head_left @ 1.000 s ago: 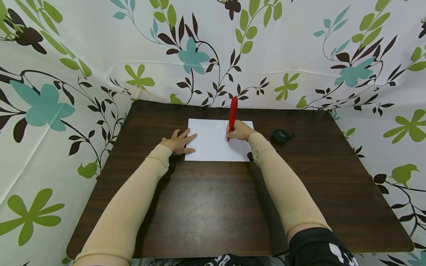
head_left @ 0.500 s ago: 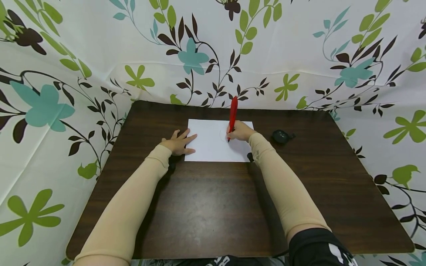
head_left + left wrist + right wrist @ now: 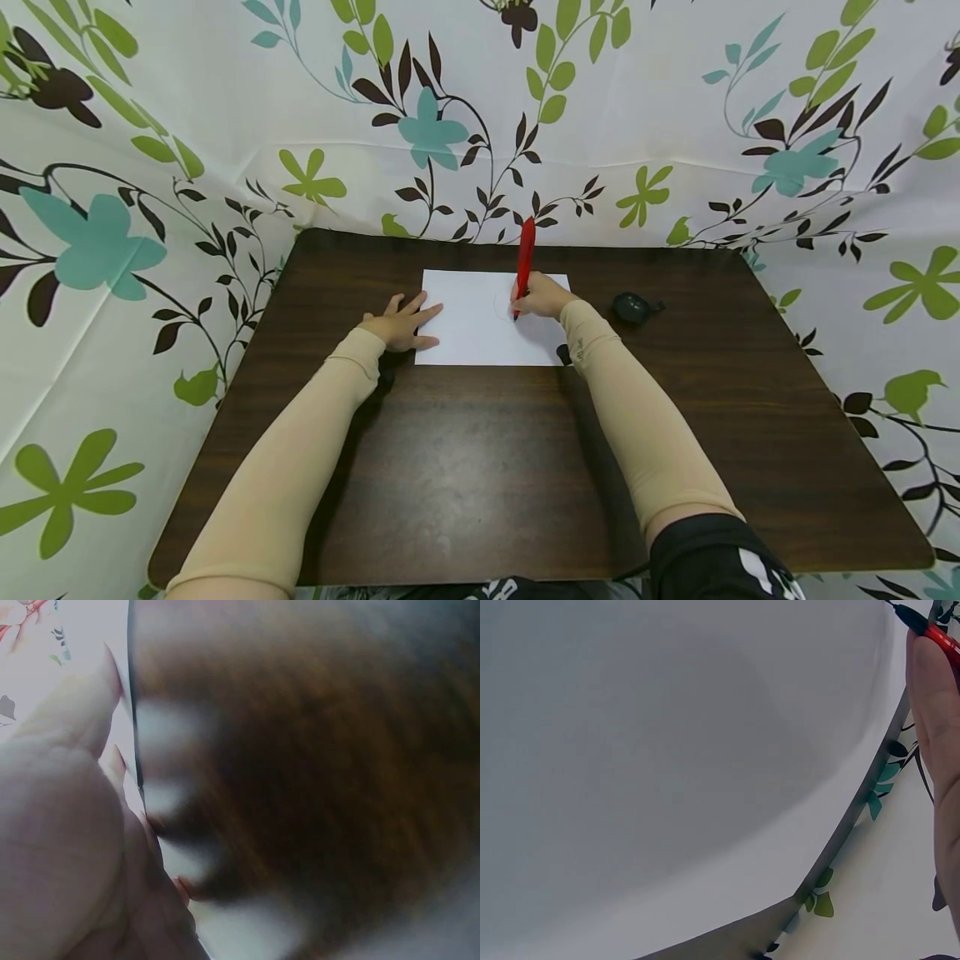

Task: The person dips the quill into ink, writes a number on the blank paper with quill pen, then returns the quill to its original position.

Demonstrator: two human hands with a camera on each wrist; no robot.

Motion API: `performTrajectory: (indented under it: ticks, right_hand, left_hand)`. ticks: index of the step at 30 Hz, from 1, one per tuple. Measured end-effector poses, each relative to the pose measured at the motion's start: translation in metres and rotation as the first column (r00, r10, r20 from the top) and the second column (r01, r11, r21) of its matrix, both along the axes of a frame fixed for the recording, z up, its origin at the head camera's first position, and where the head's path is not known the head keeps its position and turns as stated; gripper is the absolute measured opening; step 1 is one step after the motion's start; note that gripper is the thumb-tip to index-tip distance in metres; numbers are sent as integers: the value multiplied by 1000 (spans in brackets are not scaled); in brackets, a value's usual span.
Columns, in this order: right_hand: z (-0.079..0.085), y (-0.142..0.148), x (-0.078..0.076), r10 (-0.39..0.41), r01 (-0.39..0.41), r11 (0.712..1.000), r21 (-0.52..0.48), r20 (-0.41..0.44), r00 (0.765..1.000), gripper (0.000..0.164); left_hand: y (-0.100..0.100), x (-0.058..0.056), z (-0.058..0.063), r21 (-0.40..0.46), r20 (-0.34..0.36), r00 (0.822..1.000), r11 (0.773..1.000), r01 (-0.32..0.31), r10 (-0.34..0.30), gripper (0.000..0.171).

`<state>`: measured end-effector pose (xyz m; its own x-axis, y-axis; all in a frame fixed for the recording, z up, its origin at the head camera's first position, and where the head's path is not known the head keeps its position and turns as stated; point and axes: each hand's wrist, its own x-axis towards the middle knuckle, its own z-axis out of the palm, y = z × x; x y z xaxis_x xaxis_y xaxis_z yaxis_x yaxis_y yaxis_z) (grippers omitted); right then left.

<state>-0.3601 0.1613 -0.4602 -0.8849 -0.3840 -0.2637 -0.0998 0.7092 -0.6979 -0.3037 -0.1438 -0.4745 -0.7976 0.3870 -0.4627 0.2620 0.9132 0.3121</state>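
Observation:
A white sheet of paper (image 3: 472, 333) lies flat on the dark wooden table (image 3: 480, 467). My left hand (image 3: 401, 323) rests on its left edge with the fingers spread; in the left wrist view the thumb (image 3: 82, 705) and fingertips line that edge. With my right hand (image 3: 545, 296) I pinch a red pen (image 3: 527, 250), held nearly upright, its dark tip on the paper. A faint curved line shows on the sheet just left of the tip. In the right wrist view the pen's black tip section (image 3: 911, 619) appears at the upper right corner, beyond the thumb.
A small round black object (image 3: 632, 307) with a short tab sits on the table right of the paper. Another dark piece (image 3: 564, 354) shows beside my right wrist, partly hidden. A curtain (image 3: 480, 125) with leaves and flowers hangs behind the table and at both sides.
Both hands and the pen keep practically the same place. The whole head view has shifted very slightly.

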Motion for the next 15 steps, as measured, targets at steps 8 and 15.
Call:
performTrajectory:
  ticks: [8,15]
  right_hand:
    - [-2,-1,-1,-24,24,999,-27,-2,1000,12]
    - [-2,-1,1,-32,31,999,-31,-7,999,3]
  left_hand:
    - [-1,0,0,4,0,1000,1000,-2,2,78]
    - [-3,-4,-6,7,30,1000,1000,-8,8,79]
